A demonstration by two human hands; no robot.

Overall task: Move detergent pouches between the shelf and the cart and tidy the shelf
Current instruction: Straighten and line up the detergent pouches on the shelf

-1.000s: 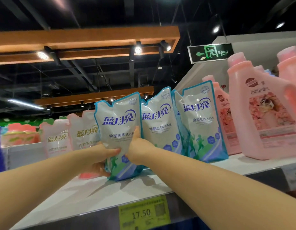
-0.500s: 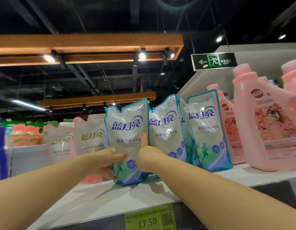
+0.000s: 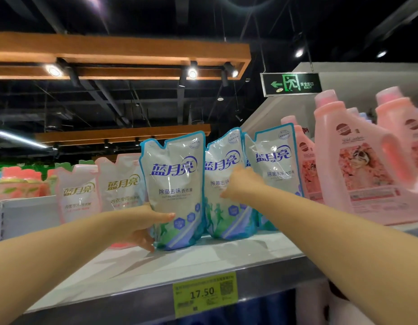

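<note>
Left hand [image 3: 142,221] gripped front blue pouch [image 3: 175,184]; right hand [image 3: 240,184] against second pouch [image 3: 217,207], fingers hidden, grasp unclear.

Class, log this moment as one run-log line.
left grip holds front blue pouch | right grip touches middle blue pouch | both upright on shelf

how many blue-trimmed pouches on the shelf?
4. Left pouch, held by the left hand; middle pouch, at the right hand; right pouch; fourth pouch, a sliver between them. More may be hidden.
</note>
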